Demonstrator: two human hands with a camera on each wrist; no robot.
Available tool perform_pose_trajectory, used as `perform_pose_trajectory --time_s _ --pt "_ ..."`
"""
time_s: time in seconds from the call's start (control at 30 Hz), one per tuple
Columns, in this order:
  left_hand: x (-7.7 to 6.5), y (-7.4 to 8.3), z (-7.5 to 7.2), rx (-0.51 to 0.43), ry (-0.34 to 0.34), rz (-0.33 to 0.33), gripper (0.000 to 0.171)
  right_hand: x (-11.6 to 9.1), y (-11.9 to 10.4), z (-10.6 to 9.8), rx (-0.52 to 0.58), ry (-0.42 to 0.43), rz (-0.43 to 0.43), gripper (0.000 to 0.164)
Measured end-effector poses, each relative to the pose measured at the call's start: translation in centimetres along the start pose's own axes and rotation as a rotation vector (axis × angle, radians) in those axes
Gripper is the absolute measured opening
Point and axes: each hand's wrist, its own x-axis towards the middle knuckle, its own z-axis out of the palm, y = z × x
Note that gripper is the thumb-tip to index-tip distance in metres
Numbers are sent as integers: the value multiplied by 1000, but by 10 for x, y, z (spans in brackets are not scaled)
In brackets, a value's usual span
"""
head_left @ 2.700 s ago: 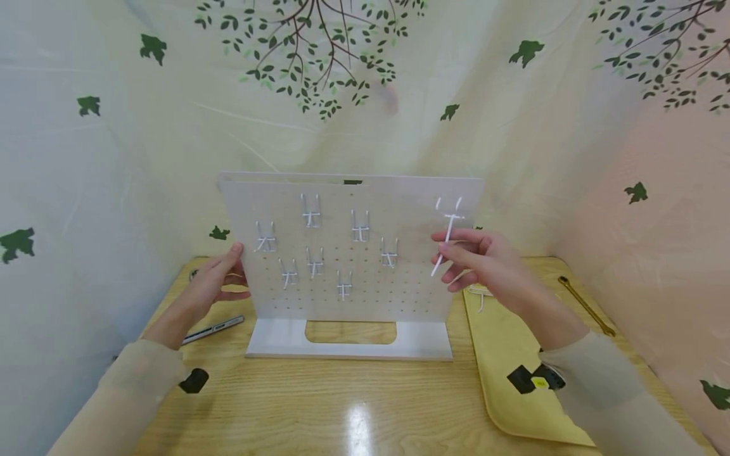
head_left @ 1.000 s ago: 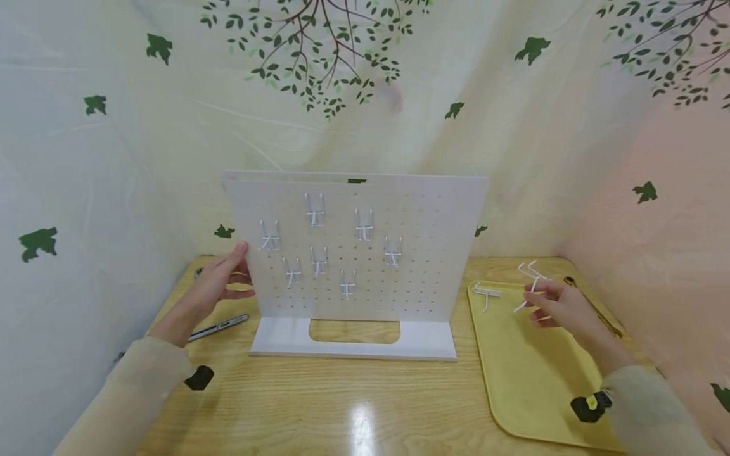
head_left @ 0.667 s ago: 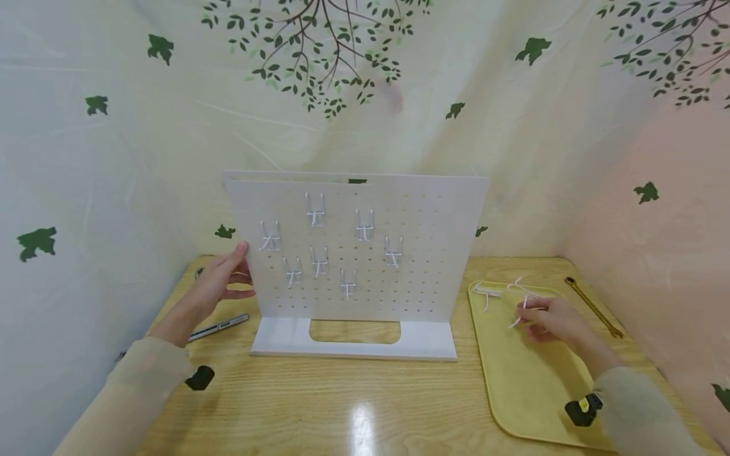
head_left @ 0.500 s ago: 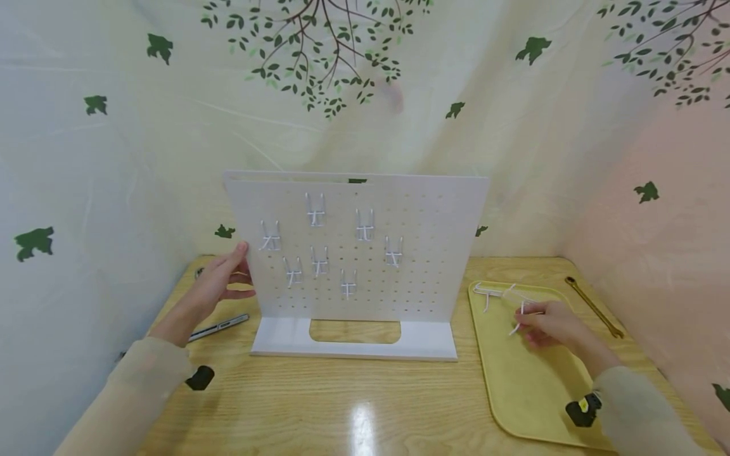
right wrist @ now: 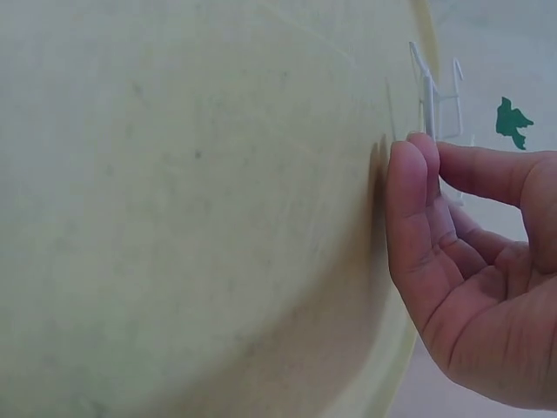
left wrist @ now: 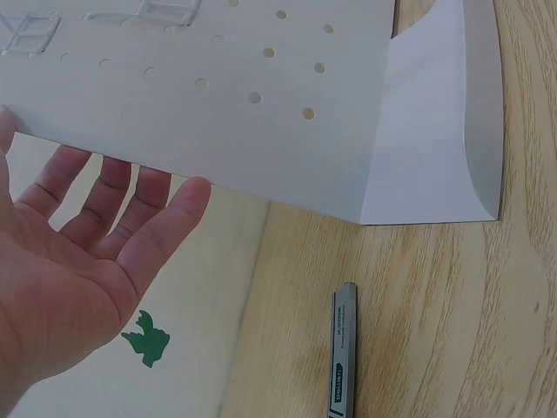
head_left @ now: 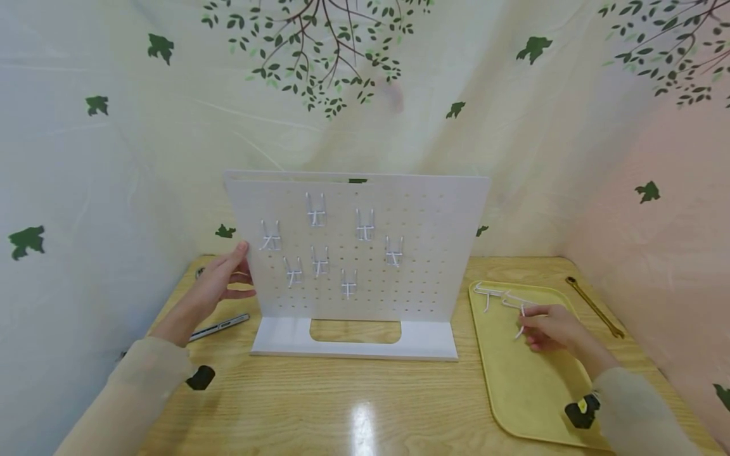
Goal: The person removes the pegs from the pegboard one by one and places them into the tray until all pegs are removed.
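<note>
A white pegboard stands upright on the table, with several white wire hooks in its left and middle parts, one of them a hook near the top. My left hand holds the board's left edge; in the left wrist view its fingers reach the edge from behind. Over the yellow tray's far part, my right hand pinches another white wire hook between thumb and fingers. The hook's two-pronged end points away from the hand, close to a second hook lying in the tray.
The yellow tray lies right of the pegboard. A brass-coloured wrench is beyond its right side. A grey utility knife lies on the table by the left arm. Fabric with leaf prints surrounds the table.
From the pegboard's upper right, my right hand has carried the hook right and down to the tray, lowering it further lately. The left hand stays at the board's edge.
</note>
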Motion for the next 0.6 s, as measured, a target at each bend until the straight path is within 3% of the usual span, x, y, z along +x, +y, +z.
perform_pose_trajectory --time_s 0.33,0.6 --pt "-1 0 0 1 -5 -7 76 6 3 -2 57 64 -16 49" --pt "0 -1 0 -2 -10 -3 76 6 0 4 122 -1 -81 70"
